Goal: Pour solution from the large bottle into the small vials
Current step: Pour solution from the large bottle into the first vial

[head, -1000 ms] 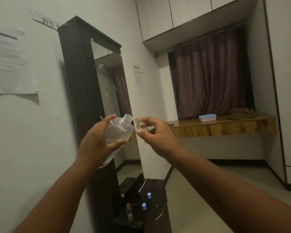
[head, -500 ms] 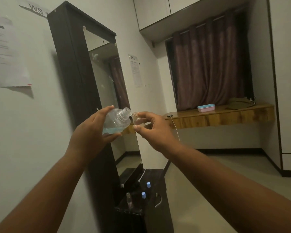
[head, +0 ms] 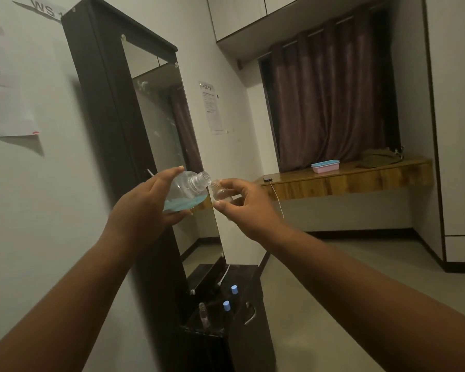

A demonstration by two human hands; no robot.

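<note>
My left hand (head: 142, 210) grips the large clear bottle (head: 186, 189), uncapped and tilted almost flat, with blue solution pooled along its lower side. The bottle's open neck touches the mouth of a small clear vial (head: 220, 191). My right hand (head: 249, 208) pinches that vial between thumb and fingers, tilted toward the bottle. Both are held up at chest height in front of the tall mirror (head: 156, 135). Far below, on the dark cabinet top (head: 246, 280), stand two vials with blue caps (head: 227, 306) and one uncapped vial (head: 202, 312).
A dark-framed mirror unit stands against the left wall, with paper notices (head: 6, 84) beside it. A wooden ledge (head: 346, 181) under the curtains carries a pink and blue box (head: 325, 166) and a cable. Bare floor lies to the right of the cabinet.
The bottle has tipped further over, its neck now meeting the vial's mouth. The blue liquid has spread toward the bottle's shoulder. Both hands stay close together.
</note>
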